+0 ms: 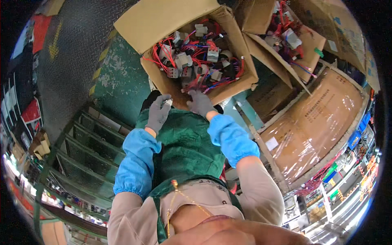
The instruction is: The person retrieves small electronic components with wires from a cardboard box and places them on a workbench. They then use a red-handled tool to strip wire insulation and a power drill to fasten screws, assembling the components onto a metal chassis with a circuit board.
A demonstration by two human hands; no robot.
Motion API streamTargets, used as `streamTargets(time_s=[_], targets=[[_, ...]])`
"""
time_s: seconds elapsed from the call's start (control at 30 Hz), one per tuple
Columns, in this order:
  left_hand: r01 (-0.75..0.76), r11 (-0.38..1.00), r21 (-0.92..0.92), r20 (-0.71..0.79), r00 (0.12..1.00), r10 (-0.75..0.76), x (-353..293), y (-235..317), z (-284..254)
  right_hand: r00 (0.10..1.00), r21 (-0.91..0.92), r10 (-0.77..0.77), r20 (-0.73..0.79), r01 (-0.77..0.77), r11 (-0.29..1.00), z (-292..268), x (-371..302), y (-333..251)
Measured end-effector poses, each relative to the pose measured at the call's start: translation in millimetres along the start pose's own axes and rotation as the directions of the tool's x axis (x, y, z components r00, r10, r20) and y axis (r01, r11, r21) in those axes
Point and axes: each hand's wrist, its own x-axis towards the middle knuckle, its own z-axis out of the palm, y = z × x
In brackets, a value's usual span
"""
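Observation:
A large open cardboard box [241, 81] stands in front of me, filled with a tangle of red, blue and black wire harnesses [200, 57] with grey and white block-shaped electrical parts. My right hand [201, 103], in a grey glove, is at the box's near wall, its fingers over the nearest wires. Those fingertips are blurred, so whether they grip a wire does not show. My left hand [158, 114], also gloved in grey, is outside the box, above my green apron. Its fingers are closed, with a small white piece [168, 102] at the thumb and fingertips.
To the right, a second open carton [310, 53] holds more red and blue wiring with grey parts. Nearer on that side lies a large brown carton [314, 110] under clear film. A green metal rack [81, 151] stands at my left, beside dark patterned flooring [77, 49].

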Motion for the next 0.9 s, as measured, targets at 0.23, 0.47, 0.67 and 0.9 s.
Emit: streamTargets(time_s=[0.23, 0.47, 0.67, 0.9], targets=[[-0.308, 0.862, 0.403, 0.105, 0.951, 0.291, 66.1, 5.6, -3.0, 0.928, 0.066, 0.188, -0.322, -0.176, 0.982, 52.9, 91.9, 20.4], [-0.562, 0.456, 0.69, 0.339, 0.808, 0.481, 182.2, 45.7, 44.9, 0.897, 0.301, 0.071, -0.437, 0.072, 0.951, 27.7, 46.3, 33.5], [-0.267, 0.214, 0.94, 0.284, 0.957, -0.053, 222.6, 30.3, 52.8, 0.92, 0.87, 0.273, -0.281, 0.124, 0.477, -18.7, -12.0, 33.2], [-0.238, 0.374, 0.896, -0.016, 0.826, 0.564, 211.2, 47.7, 17.3, 0.926, 0.832, 0.255, -0.279, 0.101, 0.546, -11.7, -74.4, 1.6]])
